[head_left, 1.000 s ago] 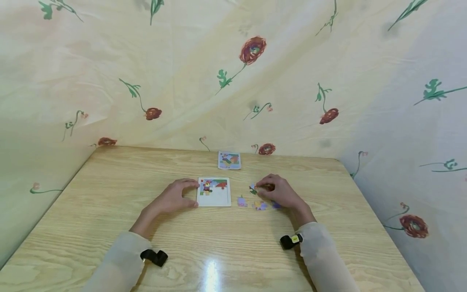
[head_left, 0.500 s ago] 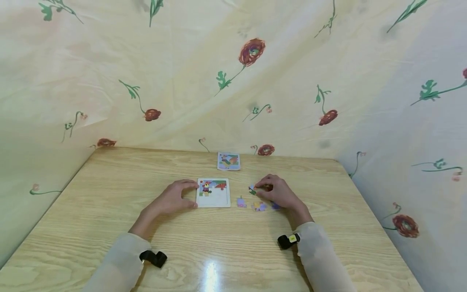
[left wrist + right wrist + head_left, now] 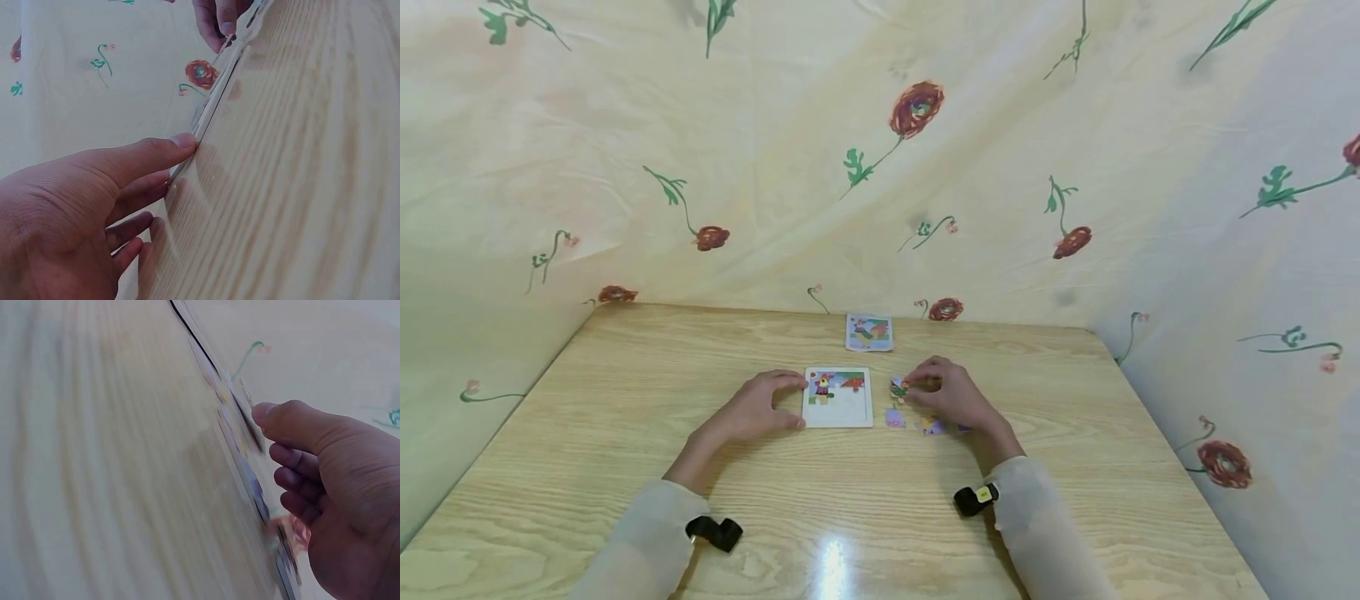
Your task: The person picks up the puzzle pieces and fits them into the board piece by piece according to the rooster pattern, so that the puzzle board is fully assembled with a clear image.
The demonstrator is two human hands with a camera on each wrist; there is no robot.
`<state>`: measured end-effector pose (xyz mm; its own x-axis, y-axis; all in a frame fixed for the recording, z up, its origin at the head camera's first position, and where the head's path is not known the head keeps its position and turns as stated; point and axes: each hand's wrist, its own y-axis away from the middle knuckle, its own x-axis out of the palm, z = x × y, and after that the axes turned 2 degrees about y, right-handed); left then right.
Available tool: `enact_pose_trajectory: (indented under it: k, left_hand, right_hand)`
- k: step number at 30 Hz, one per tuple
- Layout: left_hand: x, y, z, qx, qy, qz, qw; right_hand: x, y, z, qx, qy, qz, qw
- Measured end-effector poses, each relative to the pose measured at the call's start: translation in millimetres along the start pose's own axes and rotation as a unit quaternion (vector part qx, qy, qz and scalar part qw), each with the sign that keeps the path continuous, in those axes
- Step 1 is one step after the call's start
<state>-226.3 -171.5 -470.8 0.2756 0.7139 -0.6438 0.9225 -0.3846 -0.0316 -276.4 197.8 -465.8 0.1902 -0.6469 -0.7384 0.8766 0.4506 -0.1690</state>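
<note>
In the head view a white puzzle tray lies mid-table, its upper part filled with a colourful bird picture and its lower right bare. My left hand rests at the tray's left side, thumb by the near corner and fingers farther up. The left wrist view shows that thumb touching the tray's edge. To the right of the tray, my right hand pinches a green and lilac jigsaw piece between thumb and fingers. Below it lie a lilac jigsaw piece and a yellow and purple one.
Behind the tray sits a small picture card with a similar bird design. A purple piece is partly covered by the right wrist. Floral cloth hangs along the back and sides of the wooden table.
My right hand has moved left toward the tray, carrying the pinched jigsaw piece from above the loose pieces. The left hand stays at the tray's edge.
</note>
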Motion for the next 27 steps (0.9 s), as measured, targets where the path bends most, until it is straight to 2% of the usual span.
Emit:
enact_pose_trajectory:
  k: [15, 27]
  left_hand:
    - [-0.7, 3.1, 0.2, 0.005, -0.006, 0.001, 1.0000]
    - [-0.8, 2.8, -0.6, 0.003, -0.007, 0.004, 1.0000]
  right_hand:
    - [37, -19.0, 38, -0.009, -0.015, 0.021, 0.9996]
    - [53, -32.2, 56, -0.031, -0.010, 0.024, 0.9992]
